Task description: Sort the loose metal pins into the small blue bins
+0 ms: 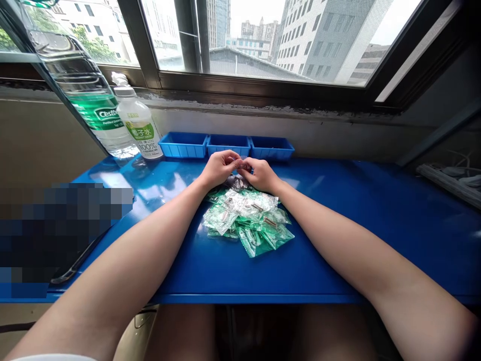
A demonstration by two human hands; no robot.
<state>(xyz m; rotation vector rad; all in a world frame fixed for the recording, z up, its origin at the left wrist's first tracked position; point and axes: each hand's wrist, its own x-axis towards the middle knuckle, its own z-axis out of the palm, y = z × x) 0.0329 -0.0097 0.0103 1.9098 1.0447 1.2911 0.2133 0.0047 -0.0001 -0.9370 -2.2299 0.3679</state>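
Note:
My left hand (221,168) and my right hand (262,175) meet just in front of the blue bins. Their fingers are pinched together on a small clear plastic packet (243,163), whose contents are too small to make out. Right below them lies a dark packet (238,182), partly hidden by the hands. Closer to me is a pile of small green and clear plastic packets (259,240), some showing short metal pins (269,222) inside.
Three joined blue bins (183,148) stand at the back of the blue table (338,200). A large water bottle (90,95) and a coconut water bottle (139,125) stand at back left. A blurred-out dark object (86,215) lies left; a power strip (451,180) is right.

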